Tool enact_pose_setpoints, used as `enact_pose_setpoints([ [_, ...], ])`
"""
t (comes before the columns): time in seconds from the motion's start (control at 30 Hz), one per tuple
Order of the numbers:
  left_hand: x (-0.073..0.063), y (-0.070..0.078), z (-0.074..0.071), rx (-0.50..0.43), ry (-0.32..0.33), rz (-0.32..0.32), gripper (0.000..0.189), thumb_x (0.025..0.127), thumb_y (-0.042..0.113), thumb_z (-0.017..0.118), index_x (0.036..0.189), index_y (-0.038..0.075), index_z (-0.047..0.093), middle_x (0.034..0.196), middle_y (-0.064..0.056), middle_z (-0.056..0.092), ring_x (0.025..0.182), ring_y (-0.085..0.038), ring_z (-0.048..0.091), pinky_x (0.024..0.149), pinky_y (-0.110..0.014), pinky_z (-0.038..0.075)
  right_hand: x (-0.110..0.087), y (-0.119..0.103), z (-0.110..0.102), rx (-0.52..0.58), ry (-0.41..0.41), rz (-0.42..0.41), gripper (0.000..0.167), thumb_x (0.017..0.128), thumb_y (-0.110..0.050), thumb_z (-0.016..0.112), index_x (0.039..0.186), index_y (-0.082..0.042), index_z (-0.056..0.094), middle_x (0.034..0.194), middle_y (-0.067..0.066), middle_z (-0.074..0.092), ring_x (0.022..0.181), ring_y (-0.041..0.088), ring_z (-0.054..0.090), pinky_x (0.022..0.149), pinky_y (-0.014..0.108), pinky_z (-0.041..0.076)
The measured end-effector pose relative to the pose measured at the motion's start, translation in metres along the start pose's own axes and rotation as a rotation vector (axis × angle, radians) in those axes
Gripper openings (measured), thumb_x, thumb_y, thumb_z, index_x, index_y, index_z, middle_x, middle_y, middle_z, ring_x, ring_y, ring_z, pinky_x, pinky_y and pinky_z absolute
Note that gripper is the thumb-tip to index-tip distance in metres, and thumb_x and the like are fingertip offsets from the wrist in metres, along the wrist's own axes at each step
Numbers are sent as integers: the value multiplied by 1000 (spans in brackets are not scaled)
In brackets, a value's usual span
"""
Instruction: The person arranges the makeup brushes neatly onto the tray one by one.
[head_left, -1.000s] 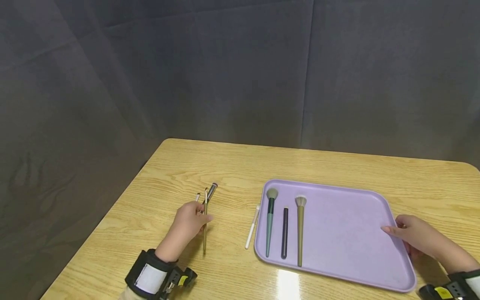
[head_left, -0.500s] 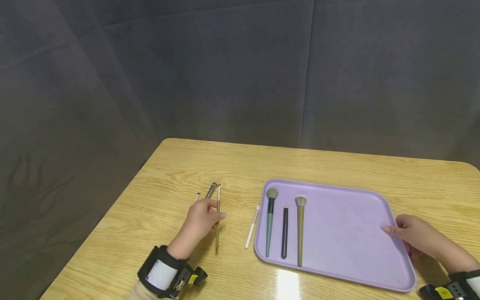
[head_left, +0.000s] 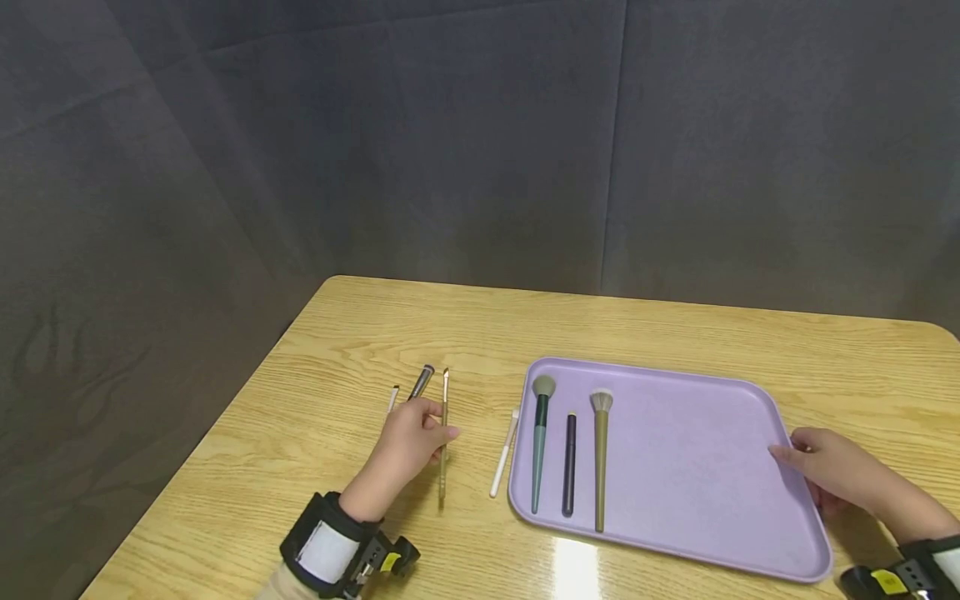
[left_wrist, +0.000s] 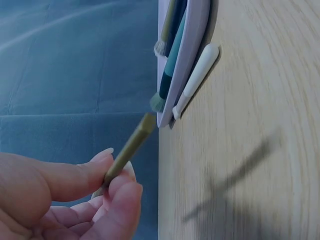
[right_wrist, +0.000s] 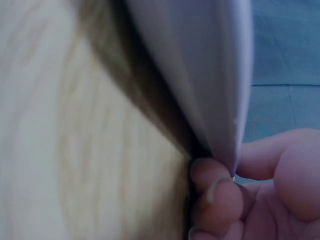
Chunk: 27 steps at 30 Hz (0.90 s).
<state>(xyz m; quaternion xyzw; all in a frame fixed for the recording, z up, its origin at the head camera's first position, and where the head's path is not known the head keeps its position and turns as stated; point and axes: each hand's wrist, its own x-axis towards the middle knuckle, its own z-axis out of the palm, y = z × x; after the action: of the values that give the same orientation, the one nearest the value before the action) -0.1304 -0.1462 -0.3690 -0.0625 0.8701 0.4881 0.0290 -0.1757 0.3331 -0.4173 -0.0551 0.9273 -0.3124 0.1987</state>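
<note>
My left hand (head_left: 405, 442) pinches a thin gold-handled makeup brush (head_left: 443, 467) between thumb and fingers. In the left wrist view the brush's handle (left_wrist: 131, 147) is held above the table, its shadow falling on the wood. Beyond that hand lie a dark brush with a silver ferrule (head_left: 423, 381) and a small white brush (head_left: 393, 398), both partly hidden by it. My right hand (head_left: 843, 475) grips the right rim of a lilac tray (head_left: 697, 467), thumb on top and fingers beneath, as the right wrist view shows.
On the tray's left part lie a green brush (head_left: 538, 450), a short dark brush (head_left: 570, 467) and an olive-handled brush (head_left: 601, 467). A white brush (head_left: 505, 454) lies on the wooden table (head_left: 465, 333) beside the tray's left edge. A dark curtain (head_left: 450, 167) hangs behind.
My left hand has moved right with the gold-handled brush, away from the dark brush and the small white one. The right hand stays at the tray's rim, and the tray has hardly moved.
</note>
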Motion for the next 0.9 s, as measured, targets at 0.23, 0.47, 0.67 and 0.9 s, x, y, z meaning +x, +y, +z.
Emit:
enact_pose_setpoints([
  [0.23, -1, 3, 6, 11, -28, 21, 35, 87, -1, 69, 115, -16, 56, 70, -4, 46, 54, -13, 55, 55, -31, 53, -2, -3, 1, 33, 0, 1, 31, 106, -19, 35, 85, -2, 50, 55, 4, 47, 41, 15, 46, 41, 30, 46],
  [0.47, 0, 4, 12, -6, -49, 43, 35, 87, 0, 70, 116, -15, 57, 70, -4, 47, 53, -11, 54, 53, -28, 53, -2, -5, 0, 29, -2, 4, 31, 106, -19, 34, 86, -2, 50, 55, 4, 47, 41, 16, 47, 41, 31, 47],
  [0.67, 1, 6, 17, -33, -74, 62, 34, 87, -1, 69, 115, -16, 57, 68, -6, 51, 52, -10, 54, 52, -27, 53, -2, -4, 0, 33, -1, 2, 30, 106, -17, 34, 85, -2, 50, 54, 4, 47, 41, 15, 47, 41, 31, 46],
  [0.9, 4, 10, 24, -51, -118, 86, 33, 87, -1, 69, 114, -16, 57, 67, -6, 55, 51, -9, 54, 52, -27, 54, 0, -3, 0, 11, 8, 0, 30, 106, -19, 35, 84, -4, 49, 55, 4, 47, 41, 16, 48, 41, 30, 46],
])
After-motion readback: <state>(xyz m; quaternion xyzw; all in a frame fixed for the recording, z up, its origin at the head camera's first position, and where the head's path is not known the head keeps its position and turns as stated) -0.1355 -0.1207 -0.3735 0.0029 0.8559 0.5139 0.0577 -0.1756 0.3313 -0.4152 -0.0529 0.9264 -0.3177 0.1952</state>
